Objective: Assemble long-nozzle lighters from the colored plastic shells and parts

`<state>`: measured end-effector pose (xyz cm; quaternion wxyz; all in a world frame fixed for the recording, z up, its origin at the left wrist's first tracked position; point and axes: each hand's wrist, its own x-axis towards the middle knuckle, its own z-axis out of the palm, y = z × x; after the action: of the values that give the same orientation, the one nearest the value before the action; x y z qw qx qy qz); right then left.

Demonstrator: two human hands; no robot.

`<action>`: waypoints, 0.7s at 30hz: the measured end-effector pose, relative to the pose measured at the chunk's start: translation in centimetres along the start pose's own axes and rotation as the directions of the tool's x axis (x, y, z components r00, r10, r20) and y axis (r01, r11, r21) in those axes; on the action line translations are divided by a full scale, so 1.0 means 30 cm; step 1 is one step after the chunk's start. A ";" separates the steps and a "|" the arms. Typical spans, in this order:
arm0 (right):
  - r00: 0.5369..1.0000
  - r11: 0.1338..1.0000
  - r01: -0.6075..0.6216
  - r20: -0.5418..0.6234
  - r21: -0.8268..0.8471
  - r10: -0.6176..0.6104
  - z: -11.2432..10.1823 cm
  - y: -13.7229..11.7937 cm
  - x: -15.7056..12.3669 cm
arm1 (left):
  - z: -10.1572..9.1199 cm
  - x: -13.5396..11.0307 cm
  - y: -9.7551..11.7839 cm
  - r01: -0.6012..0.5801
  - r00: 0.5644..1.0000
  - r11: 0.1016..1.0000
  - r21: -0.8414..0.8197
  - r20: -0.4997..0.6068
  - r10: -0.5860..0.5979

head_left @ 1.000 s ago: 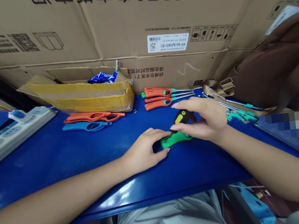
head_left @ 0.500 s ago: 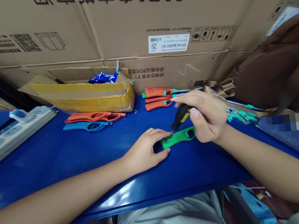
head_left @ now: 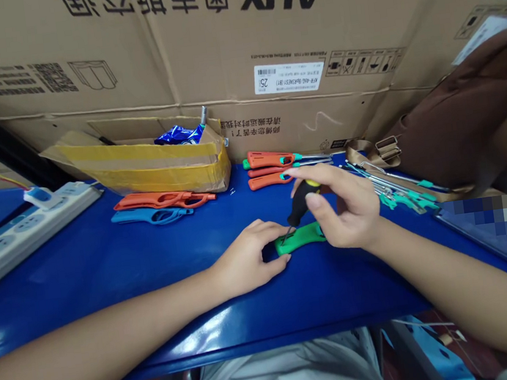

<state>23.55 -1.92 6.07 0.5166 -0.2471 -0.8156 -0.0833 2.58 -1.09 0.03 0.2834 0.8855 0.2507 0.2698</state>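
A green lighter body [head_left: 303, 237] lies on the blue table in front of me. My left hand [head_left: 250, 255] grips its left end between thumb and fingers. In my right hand [head_left: 350, 206] is a small black and yellow screwdriver [head_left: 300, 201], held tilted, its thin shaft pointing down at the left part of the green body. The right end of that body is hidden behind my right hand. Just beyond it lie orange gas lighters [head_left: 271, 180] with metal tubes and teal triggers.
Orange lighter shells [head_left: 162, 199] and blue lighter shells [head_left: 152, 216] lie at the left, before a taped cardboard box [head_left: 164, 176]. A power strip [head_left: 22, 227] is farther left. Metal tubes with teal parts [head_left: 402, 193] and a brown bag [head_left: 467, 120] are at the right.
The screwdriver has come more upright and its tip has shifted slightly left on the green lighter body. My right hand has moved a little left; my left hand keeps its grip.
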 end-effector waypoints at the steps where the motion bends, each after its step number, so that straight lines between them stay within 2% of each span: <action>1: 0.999 0.998 0.040 -0.022 -0.045 -0.041 0.000 0.002 -0.002 | 0.000 0.000 0.000 0.001 1.000 1.000 0.005 0.000 -0.001; 3: 0.983 0.978 0.163 -0.060 -0.133 -0.172 -0.004 0.006 -0.004 | -0.001 -0.001 0.000 0.012 1.000 1.000 0.010 0.006 -0.012; 5: 0.969 0.963 0.234 -0.054 -0.137 -0.243 -0.009 0.006 -0.005 | -0.002 -0.001 0.002 0.018 1.000 1.000 0.009 0.015 -0.018; 9: 0.978 0.978 0.206 0.050 -0.036 -0.204 -0.011 -0.011 0.003 | -0.004 0.001 0.008 0.006 1.000 1.000 0.019 0.012 -0.006; 11: 0.979 0.975 0.201 0.059 -0.095 -0.196 -0.012 -0.022 0.005 | -0.005 0.001 0.011 0.000 1.000 1.000 0.021 0.005 0.000; 14: 0.969 0.947 0.248 0.040 -0.202 -0.245 -0.015 -0.033 0.004 | -0.006 0.000 0.012 -0.009 1.000 1.000 0.009 0.002 0.009; 16: 0.970 0.957 0.244 0.020 -0.155 -0.243 -0.012 -0.039 0.003 | -0.005 0.000 0.011 -0.006 1.000 1.000 0.010 0.009 0.006; 19: 0.987 0.987 0.159 0.026 -0.018 -0.158 0.000 -0.045 0.006 | -0.004 -0.001 0.006 -0.001 1.000 1.000 0.017 0.015 0.001; 21: 0.994 0.994 0.111 0.012 0.010 -0.111 0.005 -0.042 0.010 | -0.003 -0.002 0.003 -0.007 1.000 1.000 0.018 0.014 0.007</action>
<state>22.71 -2.86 6.42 0.5072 -0.1996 -0.8316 -0.1067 2.52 -1.16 0.14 0.2761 0.8908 0.2481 0.2621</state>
